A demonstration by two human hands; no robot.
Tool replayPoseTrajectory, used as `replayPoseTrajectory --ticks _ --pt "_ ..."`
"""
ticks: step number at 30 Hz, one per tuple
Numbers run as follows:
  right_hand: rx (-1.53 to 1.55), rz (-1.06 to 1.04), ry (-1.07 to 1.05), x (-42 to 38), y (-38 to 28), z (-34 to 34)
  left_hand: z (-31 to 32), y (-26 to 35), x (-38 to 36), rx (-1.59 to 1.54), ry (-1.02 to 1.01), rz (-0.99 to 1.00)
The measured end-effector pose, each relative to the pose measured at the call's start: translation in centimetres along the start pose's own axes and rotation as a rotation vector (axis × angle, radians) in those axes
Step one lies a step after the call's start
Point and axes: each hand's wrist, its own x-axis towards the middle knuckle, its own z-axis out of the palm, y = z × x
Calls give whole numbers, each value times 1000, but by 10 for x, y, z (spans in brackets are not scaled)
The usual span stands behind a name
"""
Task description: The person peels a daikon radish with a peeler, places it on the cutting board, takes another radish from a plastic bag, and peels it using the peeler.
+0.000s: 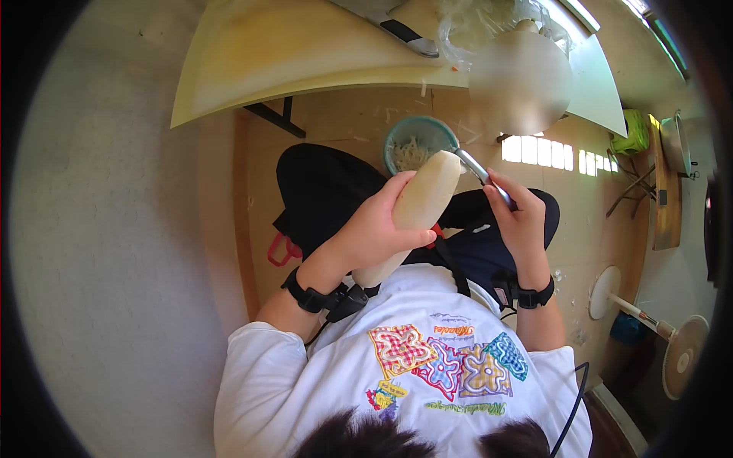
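A long, pale, peeled daikon radish [427, 195] slants up across my lap, with the fingers and thumb of my left hand [379, 227] wrapped round its middle. My right hand [519, 219] grips the silver handle of a peeler [482, 174], whose head is right at the daikon's far tip. Below and beyond that tip, a teal basin [390, 145] stands on the floor. Thin white peelings [411, 156] lie inside it.
The pale yellow table [305, 57] ahead bears a knife [405, 34] with a black and grey handle and a clear plastic bag [456, 34]. Scraps lie on the tiled floor. A white fan [685, 357] stands at right, near a wooden board [666, 191] and a green bag [631, 136].
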Motion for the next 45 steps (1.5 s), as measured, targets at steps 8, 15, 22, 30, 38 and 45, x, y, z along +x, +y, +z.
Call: replayPoseTrajectory --ticks 8,15,22,30,38,45 --pt "454 323 -28 -9 -9 -10 2 -1 6 -167 9 -103" --pt "60 -323 -152 -19 -45 3 5 -1 10 -250 -25 -98" --pt "-21 -386 -181 -17 -43 6 7 -6 4 -424 -122 -64" --pt "-59 -400 -97 -17 -42 6 6 -10 3 -347 -140 -56" --pt "-78 -428 -83 -15 -40 5 10 -10 2 -373 -107 -29" --pt "-34 -401 -31 -13 -40 5 12 -9 0 -353 -89 -44"
